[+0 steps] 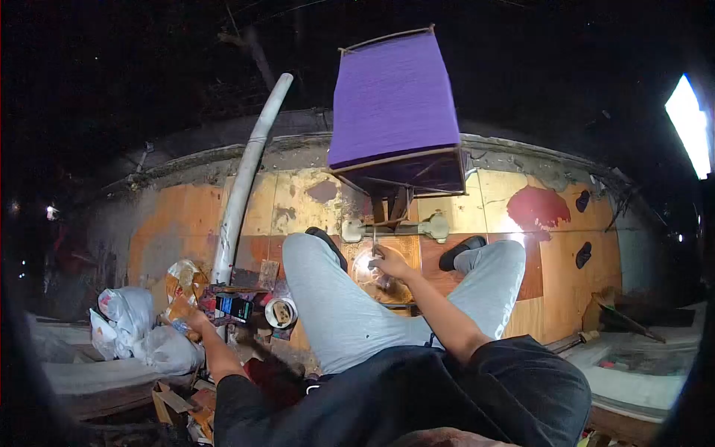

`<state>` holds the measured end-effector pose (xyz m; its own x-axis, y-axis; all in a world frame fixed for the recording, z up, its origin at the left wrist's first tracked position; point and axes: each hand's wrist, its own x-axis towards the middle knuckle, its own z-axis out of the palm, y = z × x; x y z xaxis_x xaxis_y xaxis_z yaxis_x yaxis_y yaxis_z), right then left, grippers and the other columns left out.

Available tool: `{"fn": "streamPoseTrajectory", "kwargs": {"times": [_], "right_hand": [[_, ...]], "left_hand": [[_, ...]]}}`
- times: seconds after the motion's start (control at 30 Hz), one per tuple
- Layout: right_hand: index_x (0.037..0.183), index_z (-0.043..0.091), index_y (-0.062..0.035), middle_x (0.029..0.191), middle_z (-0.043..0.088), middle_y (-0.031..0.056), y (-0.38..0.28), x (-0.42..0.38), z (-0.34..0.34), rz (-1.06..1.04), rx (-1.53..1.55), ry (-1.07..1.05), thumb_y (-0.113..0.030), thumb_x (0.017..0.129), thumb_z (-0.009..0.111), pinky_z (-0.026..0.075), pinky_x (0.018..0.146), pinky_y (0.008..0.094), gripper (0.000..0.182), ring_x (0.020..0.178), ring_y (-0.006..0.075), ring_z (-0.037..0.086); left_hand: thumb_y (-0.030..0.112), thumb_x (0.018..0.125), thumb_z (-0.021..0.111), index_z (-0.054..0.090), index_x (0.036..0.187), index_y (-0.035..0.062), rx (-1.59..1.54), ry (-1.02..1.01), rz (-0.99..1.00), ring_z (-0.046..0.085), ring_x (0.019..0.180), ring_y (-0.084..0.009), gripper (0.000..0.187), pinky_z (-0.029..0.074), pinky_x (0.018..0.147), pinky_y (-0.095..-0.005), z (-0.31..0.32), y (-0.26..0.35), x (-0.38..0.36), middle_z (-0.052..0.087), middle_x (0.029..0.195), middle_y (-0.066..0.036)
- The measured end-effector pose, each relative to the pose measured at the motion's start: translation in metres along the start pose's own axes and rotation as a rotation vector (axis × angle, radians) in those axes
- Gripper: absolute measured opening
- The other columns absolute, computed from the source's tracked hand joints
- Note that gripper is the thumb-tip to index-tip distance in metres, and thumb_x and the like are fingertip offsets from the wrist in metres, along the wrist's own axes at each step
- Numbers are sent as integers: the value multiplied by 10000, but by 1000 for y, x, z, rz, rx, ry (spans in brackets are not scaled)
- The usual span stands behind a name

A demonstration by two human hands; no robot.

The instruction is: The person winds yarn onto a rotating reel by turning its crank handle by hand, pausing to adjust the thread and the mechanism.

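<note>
A person sits on an orange tiled floor (573,261) at night, legs in grey trousers stretched out ahead, both arms in dark sleeves reaching forward. The left hand (195,322) is out to the side and closed around a small object at the edge of a litter of packets; what it holds is too blurred to name. Just beyond that hand lies a dark box (233,306) with a blue label, and a little further to its right a small round tin (281,312), open, with something pale inside that cannot be made out. Behind the hand, white plastic bags (134,328) sit bunched and knotted, their contents hidden.

The right hand (389,262) is between the knees, fingers pinched narrowly on a thin thread or rod (375,242) that rises from a round, shiny plate-like piece (376,277) directly beneath the grip. Above the grip the thread leads to a wooden frame (393,112) wound solid with purple yarn, standing on a stand with pale knobs at either side.

The frame looks fully covered on the faces shown, so the winding appears well along, though how much yarn remains cannot be told. A white pipe (249,167) leans against the low wall beyond the left hand.
</note>
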<state>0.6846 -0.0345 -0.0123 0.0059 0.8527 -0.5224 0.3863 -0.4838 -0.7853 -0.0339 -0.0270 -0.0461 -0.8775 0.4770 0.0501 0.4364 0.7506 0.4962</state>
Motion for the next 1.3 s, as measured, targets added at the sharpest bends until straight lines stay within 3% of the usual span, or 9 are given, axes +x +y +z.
{"fn": "streamPoseTrajectory", "kwargs": {"times": [0.13, 0.2, 0.37, 0.73, 0.77, 0.8, 1.07, 1.13, 1.3], "right_hand": [[1414, 345, 17, 1368, 487, 162, -50, -36, -5, -262, 438, -224, -179, 875, 625, 414, 989, 326, 638, 1177, 250, 532], [1407, 354, 19, 1360, 495, 157, -86, -67, -26, -251, 530, -269, -168, 887, 618, 414, 990, 332, 613, 1186, 242, 528], [1151, 551, 23, 1053, 641, 98, -95, -112, -100, -228, 813, -178, -136, 900, 599, 479, 844, 288, 301, 970, 163, 612], [1033, 610, 45, 968, 672, 214, 21, -59, -180, 125, -262, 480, -303, 811, 659, 497, 797, 346, 416, 858, 282, 654], [1059, 615, 42, 987, 663, 239, 49, -36, -165, 98, -385, 543, -341, 793, 667, 494, 826, 364, 470, 899, 310, 647], [1099, 609, 31, 1014, 654, 250, 77, -12, -145, 47, -399, 505, -350, 784, 672, 484, 855, 382, 499, 950, 328, 633], [1334, 397, 37, 1270, 539, 244, -13, -20, -12, -32, -166, -5, -317, 771, 723, 418, 980, 390, 741, 1175, 345, 532], [1456, 190, 53, 1469, 310, 259, -27, -30, 0, -188, -8, -235, -393, 775, 708, 289, 1106, 363, 965, 1371, 326, 319], [1463, 204, 34, 1459, 357, 206, -96, -100, -36, -349, 436, -302, -212, 862, 640, 319, 1083, 351, 783, 1350, 277, 361]], "left_hand": [[282, 875, 509, 686, 908, -65, -181, -140, -314, 645, 929, -376, 391, 481, 832, -474, -4, 22, -29, 674, 989, -238], [337, 897, 503, 661, 1012, -61, 323, 291, 347, 624, 986, -378, 444, 464, 875, -449, 11, -4, -4, 652, 1061, -249], [256, 949, 422, 547, 1202, -4, 409, 187, 453, 511, 1154, -318, 383, 368, 992, -404, 4, -5, -8, 544, 1249, -174], [358, 979, 445, 465, 1355, 39, -65, 213, 610, 483, 1235, -271, 493, 341, 1041, -333, -16, 29, -28, 534, 1337, -115], [360, 959, 471, 491, 1322, 27, -77, 118, 323, 504, 1207, -271, 493, 365, 1012, -337, -23, 37, -39, 546, 1318, -126], [363, 939, 497, 518, 1289, 16, -87, 24, 36, 524, 1179, -272, 493, 389, 983, -342, -29, 41, -45, 558, 1300, -136], [238, 879, 513, 692, 964, -42, 11, 241, 50, 640, 958, -363, 343, 480, 853, -415, 2, 12, -19, 673, 1034, -214], [239, 877, 518, 694, 955, -41, 40, 235, 77, 642, 946, -363, 340, 481, 842, -418, 7, 9, -13, 675, 1017, -214], [248, 869, 543, 701, 911, -39, 168, 192, 192, 650, 885, -363, 331, 486, 789, -433, 11, -1, -13, 685, 934, -213]]}}
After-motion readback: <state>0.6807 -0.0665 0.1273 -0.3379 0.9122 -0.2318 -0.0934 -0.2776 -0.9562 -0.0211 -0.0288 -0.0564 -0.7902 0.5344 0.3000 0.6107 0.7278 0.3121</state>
